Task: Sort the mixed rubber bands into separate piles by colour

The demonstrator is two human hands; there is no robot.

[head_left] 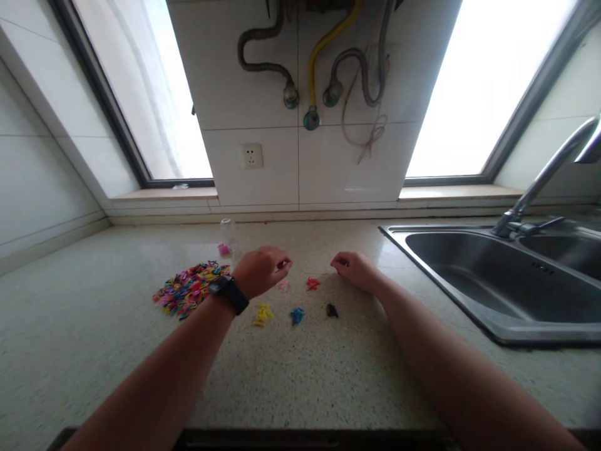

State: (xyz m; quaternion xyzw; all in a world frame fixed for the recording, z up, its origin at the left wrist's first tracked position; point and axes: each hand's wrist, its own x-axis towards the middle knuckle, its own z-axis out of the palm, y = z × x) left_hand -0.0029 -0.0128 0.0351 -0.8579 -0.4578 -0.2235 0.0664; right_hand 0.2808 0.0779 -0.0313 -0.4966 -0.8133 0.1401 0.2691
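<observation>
My left hand (263, 269), with a black watch (228, 293) on its wrist, is held over the counter with its fingers curled into a pinch. Just below its fingertips lies a small pink heap (283, 285). My right hand (355, 270) is closed too, thumb against fingers, to the right of a red heap (312, 284). Anything between the fingers of either hand is too small to make out. Nearer me are yellow (263, 314), blue (297, 315) and black (332, 310) heaps of what look like small rubber bands. A large mixed-colour pile (190, 289) spreads left of my left wrist.
Behind the mixed pile stands a clear plastic container (228, 230), with a pink object (224, 249) beside it. A steel sink (469, 313) with a faucet (544, 178) is set into the speckled counter (305, 382) at right. Pipes and a socket (252, 156) are on the tiled wall.
</observation>
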